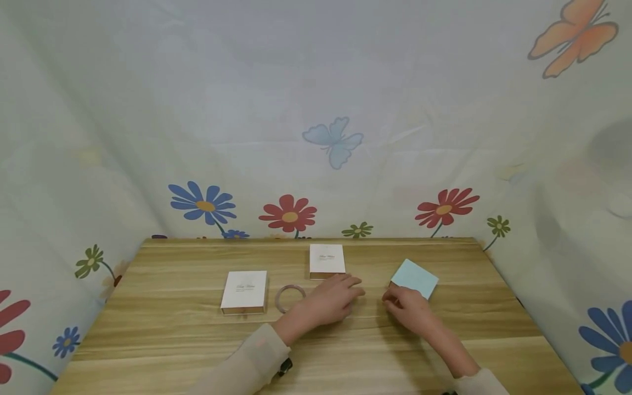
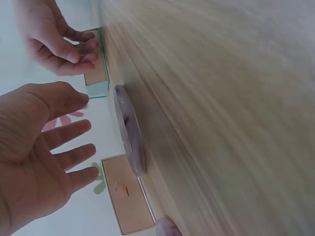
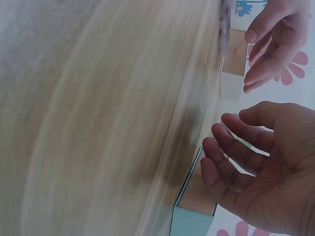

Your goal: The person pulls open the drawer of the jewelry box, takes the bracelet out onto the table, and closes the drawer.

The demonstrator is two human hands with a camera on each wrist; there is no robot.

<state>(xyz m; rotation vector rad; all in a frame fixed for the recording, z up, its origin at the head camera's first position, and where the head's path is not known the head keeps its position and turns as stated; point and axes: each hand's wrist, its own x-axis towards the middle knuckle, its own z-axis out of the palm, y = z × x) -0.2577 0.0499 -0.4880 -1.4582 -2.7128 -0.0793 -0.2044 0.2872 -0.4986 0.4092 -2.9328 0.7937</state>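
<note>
My left hand point(image 1: 336, 299) hovers above the wooden table with its fingers extended and holds nothing. In the head view it sits just in front of a white box point(image 1: 326, 259) with small dark print. My right hand point(image 1: 407, 310), fingers loosely bent and empty, is beside a light blue box point(image 1: 416, 277) and covers its near corner. A pale purple ring like a bangle point(image 1: 290, 299) lies left of my left hand. The left wrist view shows one bangle point(image 2: 130, 130) near that hand and part of another bangle point(image 2: 167, 227) at the bottom edge.
Another white box point(image 1: 244, 291) lies farther left on the wooden table point(image 1: 173, 329). Behind the table hangs a pale cloth point(image 1: 237, 109) printed with flowers and butterflies. It also closes in the left and right sides.
</note>
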